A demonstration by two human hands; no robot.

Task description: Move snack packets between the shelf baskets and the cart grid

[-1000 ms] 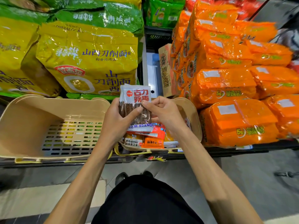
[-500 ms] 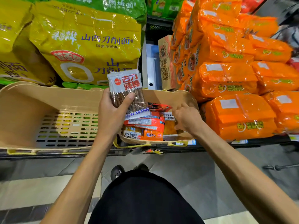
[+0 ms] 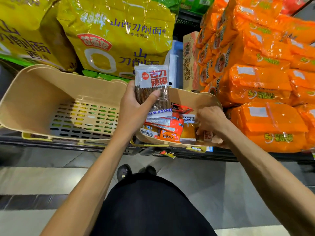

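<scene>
Now, the left grip holds a snack packet upright over the right basket, thumb across its front; the right grip reaches inside it, fingers curled on a small packet.

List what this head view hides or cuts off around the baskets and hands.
Fingertips of right hand: head view, behind its own back; grip unclear.
Bottom packets of right basket: head view, under upper packets.
Cart grid: outside the frame.
Yellow bags: cut by top edge.
</scene>
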